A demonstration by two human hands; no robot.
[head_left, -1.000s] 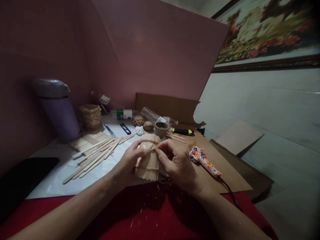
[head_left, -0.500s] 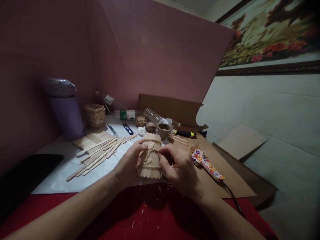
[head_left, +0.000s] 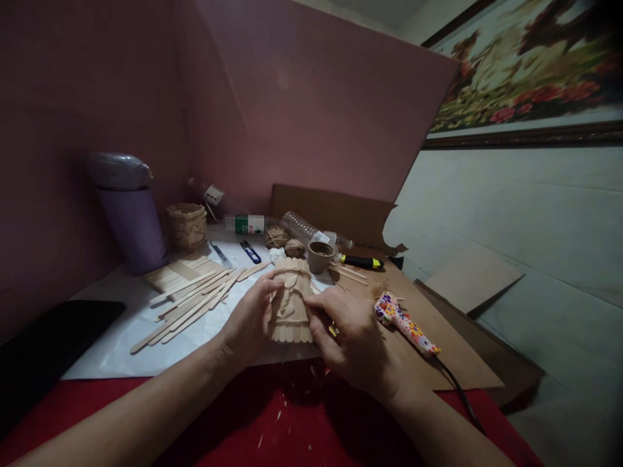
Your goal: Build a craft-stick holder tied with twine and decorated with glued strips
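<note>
A cup made of craft sticks (head_left: 294,329) is held up over the table's front edge, leaning slightly. Twine bands run around its upper and lower parts, and pale leaf-like pieces with a twine stem decorate its front. My left hand (head_left: 250,311) is closed around its left side, thumb on the front near the top. My right hand (head_left: 348,331) is closed at the right edge, index finger and thumb pressed against the side by the twine stem. A small gold-yellow object (head_left: 333,329) peeks out beneath the right fingers; I cannot make out what it is.
Loose craft sticks (head_left: 195,305) lie left, near a decorated pot (head_left: 187,227) and a purple tumbler (head_left: 129,217). Behind are twine balls (head_left: 294,248), a small bowl (head_left: 320,258), plastic bottles (head_left: 299,226) and a cutter (head_left: 363,262). A corded, flower-patterned glue gun (head_left: 406,327) lies right on cardboard (head_left: 452,363).
My right hand has shifted slightly left and turned, its fingers pressing closer on the cup's side. The cup has tilted a little, and the gold-yellow object has come into view.
</note>
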